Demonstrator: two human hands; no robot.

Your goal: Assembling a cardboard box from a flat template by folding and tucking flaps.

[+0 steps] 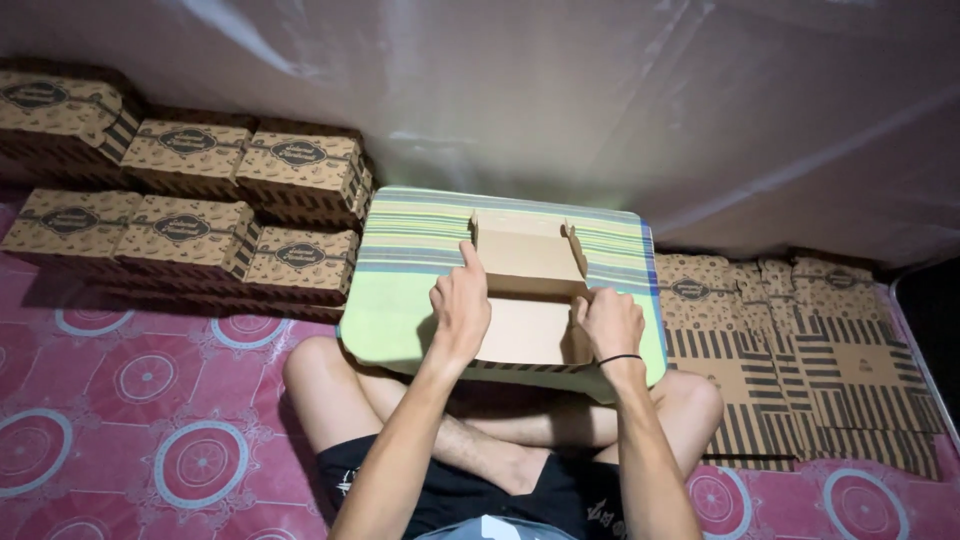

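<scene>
The box on the tray is half folded — left hand and right hand grip its sides. Finished boxes stand left of it (flat blanks lie to the right).

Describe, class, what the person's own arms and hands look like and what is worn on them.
Both forearms are bare, with no sleeves or gloves. The right hand has a thin black band round its wrist. The left hand and its wrist carry nothing.

The scene is dimly lit from above. Soft glare is seen on the plastic sheet behind the striped table; deep shadow is cast beneath that table. Edges are slightly bent.
</scene>
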